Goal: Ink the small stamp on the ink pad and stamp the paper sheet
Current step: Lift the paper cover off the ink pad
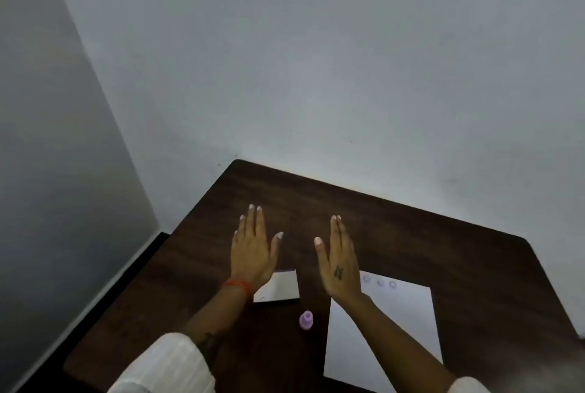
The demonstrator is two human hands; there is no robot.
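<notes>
Neither grip holds anything: we see both hands stretched flat with fingers straight and close together, backs up, above the dark wooden surface [411, 234]. Our left hand [253, 253] has a red thread band [237, 285] at the wrist and partly covers the near-left corner of a flat white rectangular box [281, 288], which may be the ink pad, though we cannot tell for sure. Our right hand [340, 266] carries a small dark mark on its back and is tilted a little on edge, thumb towards the middle.

We find the small stamp [306, 320], a lilac piece with a knob, standing upright on the surface between the two forearms, just nearer to us than the white box and just left of the paper sheet [402, 323]. That sheet lies flat under our right forearm, and three faint round prints [380, 282] sit in a row near its far edge. White sleeves [171, 364] cover both upper forearms. Pale walls [316, 60] meet in a corner beyond the surface.
</notes>
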